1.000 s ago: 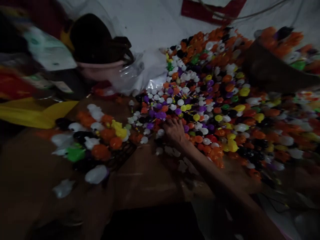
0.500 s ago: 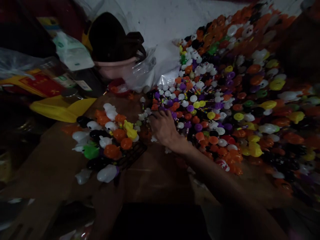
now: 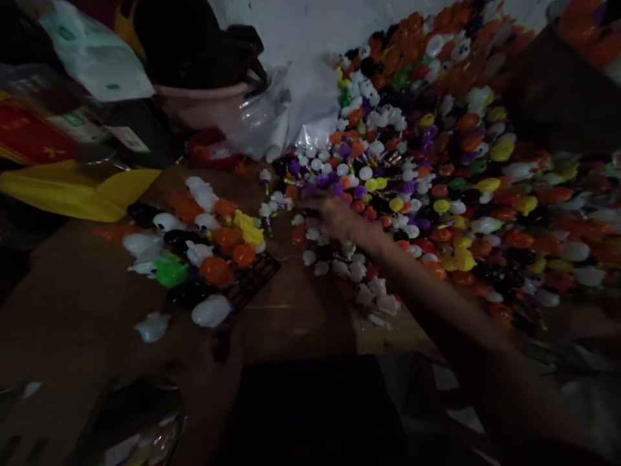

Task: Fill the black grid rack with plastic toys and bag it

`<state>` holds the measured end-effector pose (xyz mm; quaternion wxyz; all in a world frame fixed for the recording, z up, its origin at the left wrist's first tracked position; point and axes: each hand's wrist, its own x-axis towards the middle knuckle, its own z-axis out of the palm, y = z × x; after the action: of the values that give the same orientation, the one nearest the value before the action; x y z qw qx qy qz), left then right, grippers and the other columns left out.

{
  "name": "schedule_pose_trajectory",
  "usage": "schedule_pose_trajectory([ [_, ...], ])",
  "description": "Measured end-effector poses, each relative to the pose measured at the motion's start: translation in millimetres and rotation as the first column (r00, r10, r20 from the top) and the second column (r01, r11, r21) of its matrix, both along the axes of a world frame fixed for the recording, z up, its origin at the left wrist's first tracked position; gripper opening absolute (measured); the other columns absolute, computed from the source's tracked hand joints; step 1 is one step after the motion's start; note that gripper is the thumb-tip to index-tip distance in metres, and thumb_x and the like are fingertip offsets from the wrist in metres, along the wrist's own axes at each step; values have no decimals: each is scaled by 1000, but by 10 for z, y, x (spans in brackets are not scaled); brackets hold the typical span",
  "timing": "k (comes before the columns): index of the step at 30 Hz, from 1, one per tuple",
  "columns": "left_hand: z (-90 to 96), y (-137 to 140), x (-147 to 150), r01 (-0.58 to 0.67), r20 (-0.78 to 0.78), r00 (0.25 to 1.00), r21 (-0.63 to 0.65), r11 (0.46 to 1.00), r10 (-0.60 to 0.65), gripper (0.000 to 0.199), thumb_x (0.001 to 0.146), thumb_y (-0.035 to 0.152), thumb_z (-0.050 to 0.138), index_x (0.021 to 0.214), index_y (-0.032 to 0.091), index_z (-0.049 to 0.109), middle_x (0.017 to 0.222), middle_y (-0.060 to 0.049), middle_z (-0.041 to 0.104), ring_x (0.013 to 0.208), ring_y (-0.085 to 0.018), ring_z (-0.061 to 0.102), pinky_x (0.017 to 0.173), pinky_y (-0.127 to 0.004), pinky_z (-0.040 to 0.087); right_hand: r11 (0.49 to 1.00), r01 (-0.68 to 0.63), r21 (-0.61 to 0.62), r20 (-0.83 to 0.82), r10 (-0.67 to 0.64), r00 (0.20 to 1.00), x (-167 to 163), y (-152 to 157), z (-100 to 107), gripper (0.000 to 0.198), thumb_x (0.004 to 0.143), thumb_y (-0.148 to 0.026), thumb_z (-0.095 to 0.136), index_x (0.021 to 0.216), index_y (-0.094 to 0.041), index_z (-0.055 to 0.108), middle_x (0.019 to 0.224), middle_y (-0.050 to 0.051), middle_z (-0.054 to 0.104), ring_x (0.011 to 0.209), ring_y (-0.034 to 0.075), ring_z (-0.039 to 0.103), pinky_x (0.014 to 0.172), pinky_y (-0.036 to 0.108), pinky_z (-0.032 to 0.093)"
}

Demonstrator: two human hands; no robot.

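Observation:
My right hand (image 3: 334, 217) reaches over the near left edge of a large pile of small plastic figures. Its fingers stretch left, slightly blurred, with purple figures (image 3: 323, 183) by the fingertips. I make out nothing held in it. At the lower left my left hand (image 3: 220, 356) lies in deep shadow, just below a white rounded figure (image 3: 212, 310). Its fingers are too dark to read. Beyond it, a black grid tray (image 3: 255, 278) lies partly under a heap of figures, among them a green one (image 3: 171, 273), an orange one (image 3: 216, 272) and a yellow one (image 3: 248, 228).
Along the back stand a pink basin (image 3: 201, 103) with a dark object in it, a clear plastic bag (image 3: 266, 123) and a red dish (image 3: 211, 147). A yellow piece (image 3: 77, 191) lies at the left. White figures (image 3: 378, 294) sit near the front table edge.
The view has shifted, so most things sit higher and further left. My right hand's fingers now reach out flatter to the left. White figures below the right forearm have come into sight.

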<state>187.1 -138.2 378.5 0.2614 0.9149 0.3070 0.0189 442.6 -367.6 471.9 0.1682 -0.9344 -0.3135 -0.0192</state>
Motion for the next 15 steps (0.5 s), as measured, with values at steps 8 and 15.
schedule_pose_trajectory([
  [8,20,-466,-217,266,312,930,-203,942,-196,41,89,52,58,113,20,66,114,-11,73,107,-27,70,96,-41,56,836,316,448,274,-465,842,-1179,-1181,151,31,103,-36,49,114,-19,72,109,11,74,102,24,70,92,42,56],
  [15,120,-1165,1101,426,729,602,54,903,-327,54,98,45,53,143,15,48,147,-20,55,143,-30,47,121,-49,38,765,607,214,401,-636,660,-2279,-1497,-877,66,96,-52,56,154,-22,42,160,22,38,146,42,39,112,64,40],
])
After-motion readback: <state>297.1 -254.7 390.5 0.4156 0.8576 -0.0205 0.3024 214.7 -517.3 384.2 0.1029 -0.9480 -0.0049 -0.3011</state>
